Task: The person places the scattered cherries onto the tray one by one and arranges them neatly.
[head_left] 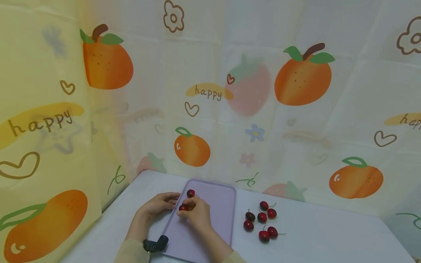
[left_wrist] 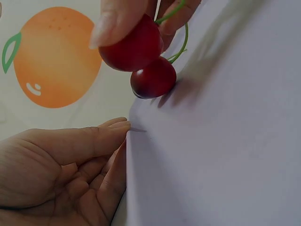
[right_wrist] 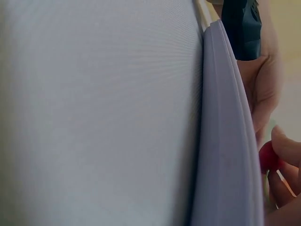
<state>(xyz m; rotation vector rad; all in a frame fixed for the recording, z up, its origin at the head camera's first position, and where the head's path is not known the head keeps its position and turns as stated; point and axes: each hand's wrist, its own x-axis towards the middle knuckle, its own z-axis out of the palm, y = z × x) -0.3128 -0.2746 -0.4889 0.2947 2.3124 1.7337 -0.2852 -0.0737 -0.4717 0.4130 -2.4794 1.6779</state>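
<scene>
Cherries (left_wrist: pixel 134 47) glossy, smooth; tray (head_left: pixel 222 212) matt, smooth, plastic by look.

From my distant seat, the left wrist feed shows me the left hand (left_wrist: pixel 70 169) at eight o'clock, its thumb tip on the edge of the lilac tray (left_wrist: pixel 225 165), which fills the view from one o'clock round to six. At twelve o'clock I see the right hand (left_wrist: pixel 123 16) pinching a dark red cherry (left_wrist: pixel 134 47), and at that fruit's four o'clock a second cherry (left_wrist: pixel 153 79) with a green stem, though I can't tell whether the two touch; a printed orange (left_wrist: pixel 56 59) with a green leaf (left_wrist: pixel 11 52) sits on the backdrop (left_wrist: pixel 89 115) at ten o'clock
</scene>
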